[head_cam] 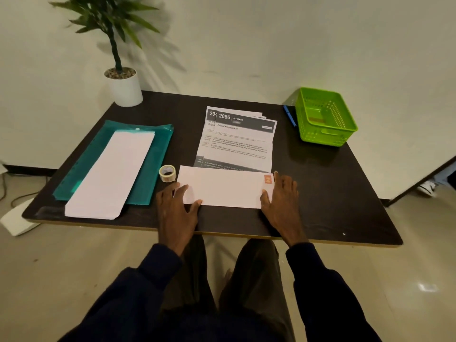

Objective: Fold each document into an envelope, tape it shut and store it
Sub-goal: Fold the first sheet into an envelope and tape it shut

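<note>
A white envelope [225, 187] with an orange stamp at its right end lies flat near the table's front edge. My left hand [176, 206] rests on its left end with fingers spread. My right hand [281, 196] lies flat on its right end, beside the stamp. Just behind the envelope sits a stack of printed documents [238, 141], the top one headed "2666 Kitchen". A roll of clear tape [167, 173] stands right by the envelope's left corner. More white envelopes [111, 176] lie stacked on a teal folder [158, 154] at the left.
A green plastic basket [325, 117] sits at the back right corner, with a blue pen [290, 116] beside it. A potted plant [123, 85] stands at the back left corner. The dark table [333, 193] ends just in front of my hands.
</note>
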